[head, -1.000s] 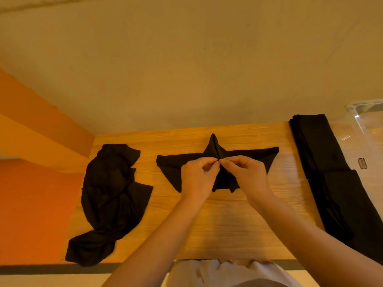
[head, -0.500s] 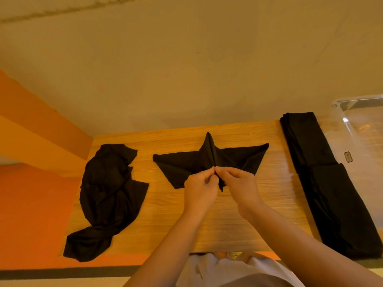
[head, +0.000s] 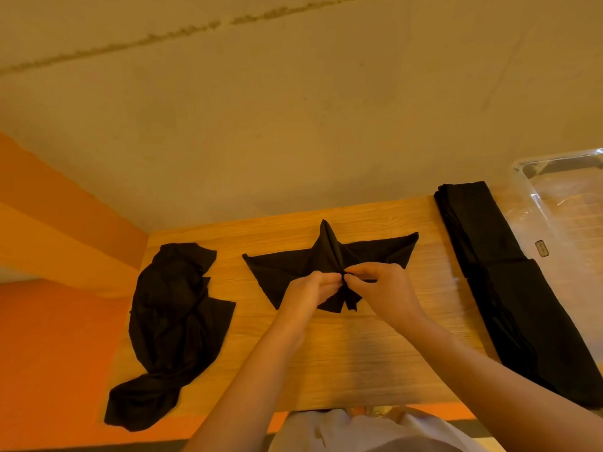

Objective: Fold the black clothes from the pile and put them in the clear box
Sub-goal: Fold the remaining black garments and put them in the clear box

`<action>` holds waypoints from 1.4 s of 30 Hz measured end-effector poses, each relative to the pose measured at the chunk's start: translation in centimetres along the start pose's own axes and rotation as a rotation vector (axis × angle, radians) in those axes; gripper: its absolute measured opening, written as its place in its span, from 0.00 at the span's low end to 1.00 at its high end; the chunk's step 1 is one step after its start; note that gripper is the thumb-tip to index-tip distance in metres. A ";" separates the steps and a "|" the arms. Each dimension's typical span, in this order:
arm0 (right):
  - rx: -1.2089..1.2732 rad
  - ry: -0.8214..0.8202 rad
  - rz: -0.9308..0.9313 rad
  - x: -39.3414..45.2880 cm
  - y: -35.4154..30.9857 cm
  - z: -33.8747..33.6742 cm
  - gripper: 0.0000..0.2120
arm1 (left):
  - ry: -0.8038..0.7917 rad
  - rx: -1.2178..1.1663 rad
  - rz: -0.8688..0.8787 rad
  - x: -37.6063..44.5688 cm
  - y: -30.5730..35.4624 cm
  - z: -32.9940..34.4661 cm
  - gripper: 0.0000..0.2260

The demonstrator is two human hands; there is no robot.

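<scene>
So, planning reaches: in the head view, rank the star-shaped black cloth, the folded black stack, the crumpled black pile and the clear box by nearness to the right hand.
1. Star-shaped black cloth, pinched in the right hand.
2. Folded black stack, to its right.
3. Clear box, far right.
4. Crumpled black pile, far left.

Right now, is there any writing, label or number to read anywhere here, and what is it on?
No text can be read.
Small dark tag on the clear box: too small and blurred to read.
Black cloth pinched by the left hand and right hand: no print visible.
</scene>
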State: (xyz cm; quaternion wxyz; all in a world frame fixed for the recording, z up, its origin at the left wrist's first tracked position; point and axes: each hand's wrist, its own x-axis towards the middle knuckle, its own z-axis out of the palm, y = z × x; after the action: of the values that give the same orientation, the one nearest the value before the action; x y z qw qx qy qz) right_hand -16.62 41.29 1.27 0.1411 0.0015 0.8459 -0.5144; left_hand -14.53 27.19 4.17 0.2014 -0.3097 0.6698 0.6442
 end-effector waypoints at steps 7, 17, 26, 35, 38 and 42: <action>0.066 0.011 0.002 -1.0 0.5 0.8 0.10 | 0.175 0.546 0.189 5.2 2.8 -0.8 0.16; 0.019 0.103 0.011 -1.1 0.8 2.3 0.10 | -0.047 1.113 0.141 15.4 8.1 0.1 0.16; -0.015 0.123 0.008 -1.5 0.3 3.4 0.09 | -0.029 1.454 0.345 18.8 8.7 1.2 0.11; -0.068 0.262 0.023 -2.3 0.9 2.5 0.10 | 0.017 1.356 0.406 18.8 11.2 0.1 0.07; -0.074 0.281 0.015 -2.5 1.3 1.8 0.11 | 0.045 1.246 0.355 17.9 13.3 -1.3 0.07; -0.084 0.297 -0.008 -2.3 0.9 0.4 0.11 | 0.100 1.227 0.369 15.8 15.4 -3.1 0.04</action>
State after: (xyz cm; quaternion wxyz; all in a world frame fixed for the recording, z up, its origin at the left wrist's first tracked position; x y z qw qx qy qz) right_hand -14.14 41.71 0.84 0.0124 0.0682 0.8782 -0.4732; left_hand -36.02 21.38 5.24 0.1963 -0.0475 0.9675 0.1525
